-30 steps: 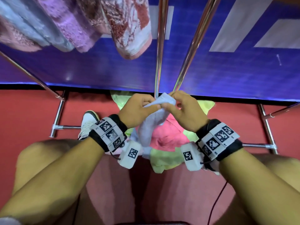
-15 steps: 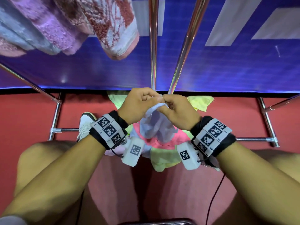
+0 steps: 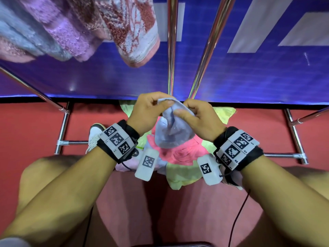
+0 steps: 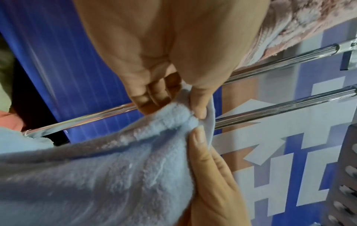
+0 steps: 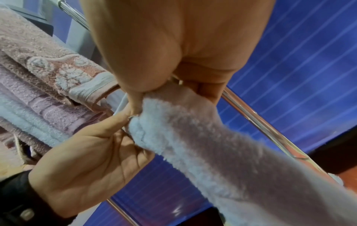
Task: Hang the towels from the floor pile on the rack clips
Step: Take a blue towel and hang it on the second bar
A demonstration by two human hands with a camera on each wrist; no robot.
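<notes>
A pale blue towel (image 3: 171,132) hangs bunched between my two hands, above the floor pile (image 3: 179,157) of pink, green and yellow towels. My left hand (image 3: 151,111) pinches the towel's top edge from the left, fingers curled. My right hand (image 3: 197,116) pinches the same edge from the right, thumb on the cloth. In the left wrist view the left hand (image 4: 173,97) and the right thumb meet at the fluffy blue towel (image 4: 115,160). In the right wrist view the right hand (image 5: 164,85) grips the towel (image 5: 203,137) end. No clip shows.
Chrome rack poles (image 3: 171,45) rise just behind my hands. Several towels (image 3: 80,29) hang from the rack at upper left. A blue banner (image 3: 249,72) stands behind the red floor (image 3: 258,132). A white shoe (image 3: 95,134) sits left of the pile; my knees frame the bottom.
Both hands have lifted the blue towel a little and worked along its top edge, which now sits bunched between them in front of the poles.
</notes>
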